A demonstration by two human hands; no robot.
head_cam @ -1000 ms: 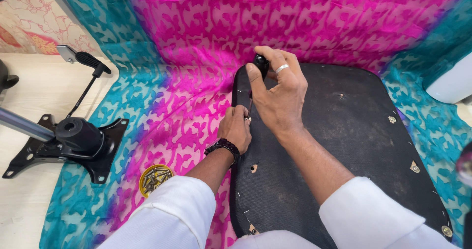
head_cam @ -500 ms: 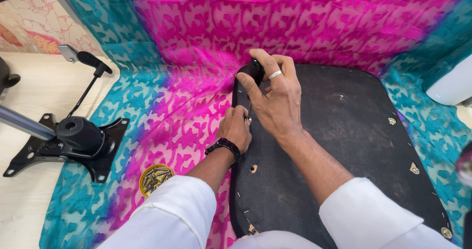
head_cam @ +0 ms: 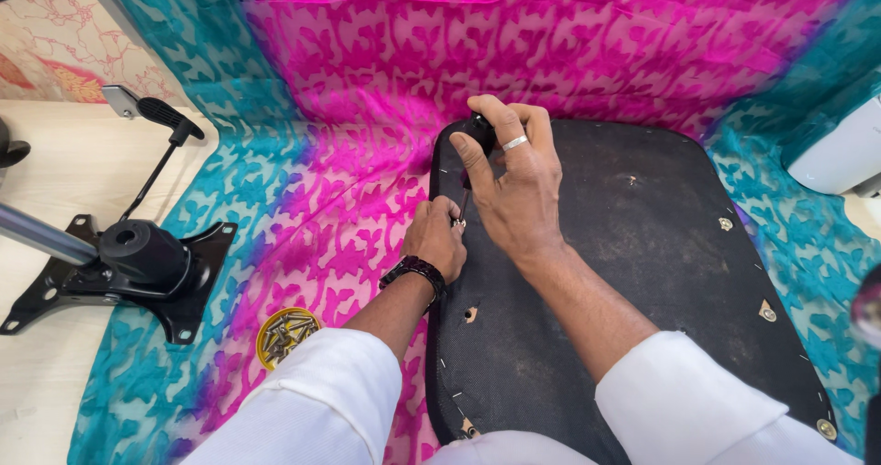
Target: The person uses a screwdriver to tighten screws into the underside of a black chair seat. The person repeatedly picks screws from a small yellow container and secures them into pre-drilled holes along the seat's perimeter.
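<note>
The right hand point(head_cam: 518, 185) is gripping the black screwdriver handle point(head_cam: 479, 131), fingers closed around it. The left hand point(head_cam: 436, 237) is pinching the shaft's base against the black seat panel point(head_cam: 642, 272), which is lying on patterned cloth point(head_cam: 349, 89).

- I take this for a small furniture-repair workspace set up on a floor.
- I see a pink and teal patterned cloth point(head_cam: 303, 199) spread as the work surface.
- A black chair tilt mechanism point(head_cam: 128, 263) lies beside an upturned chair seat base point(head_cam: 642, 272).
- A small dish of screws point(head_cam: 284, 335) sits on the cloth.
</note>
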